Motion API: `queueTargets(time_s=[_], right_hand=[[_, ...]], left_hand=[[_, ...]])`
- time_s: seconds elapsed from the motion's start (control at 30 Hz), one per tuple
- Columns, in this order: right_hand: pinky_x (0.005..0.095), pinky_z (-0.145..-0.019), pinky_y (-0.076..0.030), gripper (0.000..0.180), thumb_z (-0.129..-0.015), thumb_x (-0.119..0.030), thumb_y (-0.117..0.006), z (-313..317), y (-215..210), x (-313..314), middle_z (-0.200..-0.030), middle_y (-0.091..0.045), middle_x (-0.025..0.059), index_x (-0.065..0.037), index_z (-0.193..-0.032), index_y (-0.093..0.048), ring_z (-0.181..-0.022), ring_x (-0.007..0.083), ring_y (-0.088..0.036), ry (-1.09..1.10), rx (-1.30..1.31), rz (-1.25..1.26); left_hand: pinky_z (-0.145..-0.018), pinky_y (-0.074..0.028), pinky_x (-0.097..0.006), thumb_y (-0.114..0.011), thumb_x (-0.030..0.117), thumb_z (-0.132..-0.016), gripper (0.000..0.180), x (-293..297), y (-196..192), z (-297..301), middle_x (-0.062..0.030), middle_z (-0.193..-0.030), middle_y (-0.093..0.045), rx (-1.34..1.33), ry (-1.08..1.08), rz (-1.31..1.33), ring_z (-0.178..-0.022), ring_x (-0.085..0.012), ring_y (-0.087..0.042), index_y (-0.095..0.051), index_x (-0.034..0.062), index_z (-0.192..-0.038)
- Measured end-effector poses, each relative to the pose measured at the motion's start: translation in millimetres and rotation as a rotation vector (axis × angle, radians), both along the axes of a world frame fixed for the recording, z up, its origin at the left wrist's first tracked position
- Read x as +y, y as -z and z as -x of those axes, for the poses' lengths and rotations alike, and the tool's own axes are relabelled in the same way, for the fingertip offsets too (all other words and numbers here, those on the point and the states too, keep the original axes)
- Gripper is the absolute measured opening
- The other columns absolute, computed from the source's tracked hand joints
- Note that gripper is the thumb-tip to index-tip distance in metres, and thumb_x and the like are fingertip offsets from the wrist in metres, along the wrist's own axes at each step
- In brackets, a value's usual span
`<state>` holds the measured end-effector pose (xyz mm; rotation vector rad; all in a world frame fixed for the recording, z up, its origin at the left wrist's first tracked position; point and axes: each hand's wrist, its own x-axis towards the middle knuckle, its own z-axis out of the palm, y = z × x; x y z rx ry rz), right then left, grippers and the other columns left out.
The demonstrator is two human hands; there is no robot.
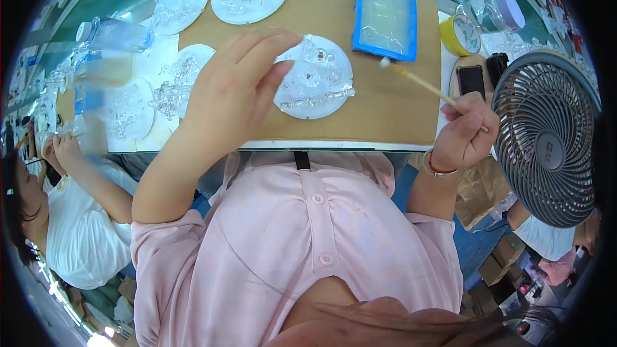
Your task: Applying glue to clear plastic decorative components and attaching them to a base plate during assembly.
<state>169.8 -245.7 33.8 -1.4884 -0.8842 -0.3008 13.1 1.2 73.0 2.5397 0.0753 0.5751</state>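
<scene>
My right hand [466, 130] pinches a thin wooden-handled brush [427, 85]; its whitish tip points up and left, just below a blue-rimmed tray [355, 45]. The tray holds a pale, see-through layer. My left hand [241, 80] reaches over the left edge of a round white disc [334, 104], thumb and forefinger apart, and I see nothing between them. Clear plastic pieces lie on that disc, among them a long clear rod [318, 98] near its front edge. My left palm and the other fingers' undersides are hidden.
More white discs with clear parts stand behind [273, 9] and left of my hand. A clear bottle [119, 33] lies at the left; a yellow tape roll [452, 37], a lidded jar [501, 13], a phone [470, 81] and a grey fan [546, 141] are right. A co-worker [83, 238] sits at the left.
</scene>
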Motion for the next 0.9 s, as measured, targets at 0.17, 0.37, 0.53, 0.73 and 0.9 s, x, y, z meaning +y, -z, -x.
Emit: queueTargets(time_s=[0.17,0.37,0.53,0.73,0.9], right_hand=[[0.0225,-0.051,-0.038,0.025,-0.096,-0.025,-0.051,27.4,23.1,0.3,-0.068,-0.053,0.0081,-0.002,-0.087,-0.054,-0.058,0.0130,-0.051,-0.078,0.002,0.215],[0.0242,-0.052,-0.037,0.025,-0.096,-0.022,-0.051,47.9,31.7,6.8,-0.064,-0.053,0.0078,0.000,-0.084,-0.054,-0.056,0.0141,-0.049,-0.163,-0.050,0.302],[0.0254,-0.052,-0.037,0.027,-0.096,-0.023,-0.049,49.3,33.7,12.6,-0.061,-0.053,0.0063,-0.001,-0.082,-0.054,-0.055,0.0141,-0.048,-0.075,-0.095,0.306],[0.0242,-0.050,-0.036,0.030,-0.096,-0.024,-0.050,56.0,30.3,11.7,-0.063,-0.053,0.0068,0.000,-0.079,-0.054,-0.055,0.0139,-0.047,-0.083,-0.097,0.334],[0.0259,-0.050,-0.038,0.029,-0.096,-0.023,-0.050,56.6,35.7,11.3,-0.062,-0.053,0.0074,0.001,-0.080,-0.053,-0.054,0.0149,-0.047,-0.054,-0.137,0.277]], left_hand=[[-0.076,-0.048,-0.037,-0.065,0.012,-0.082,0.030,3.8,21.3,16.0,-0.0094,-0.104,-0.063,0.038,0.017,0.037,-0.092,-0.0291,-0.059,-0.059,0.0081,-0.112],[-0.078,-0.050,-0.031,-0.067,0.007,-0.081,0.031,5.3,40.9,22.0,-0.0089,-0.104,-0.065,0.194,-0.007,0.215,-0.090,-0.0222,-0.063,-0.062,0.0092,-0.112],[-0.065,-0.050,-0.030,-0.072,0.012,-0.077,0.022,-2.3,49.7,23.6,-0.0082,-0.084,-0.066,0.109,-0.065,0.442,-0.074,-0.0212,-0.064,-0.067,0.0089,-0.097],[-0.064,-0.051,-0.029,-0.074,0.012,-0.075,0.022,-15.3,58.0,29.6,-0.0073,-0.083,-0.066,0.104,-0.120,0.586,-0.073,-0.0175,-0.064,-0.067,0.0076,-0.095],[-0.062,-0.051,-0.027,-0.075,0.011,-0.075,0.021,-26.8,57.6,26.0,-0.0076,-0.082,-0.066,0.059,-0.119,0.589,-0.071,-0.0170,-0.065,-0.065,0.0052,-0.092]])
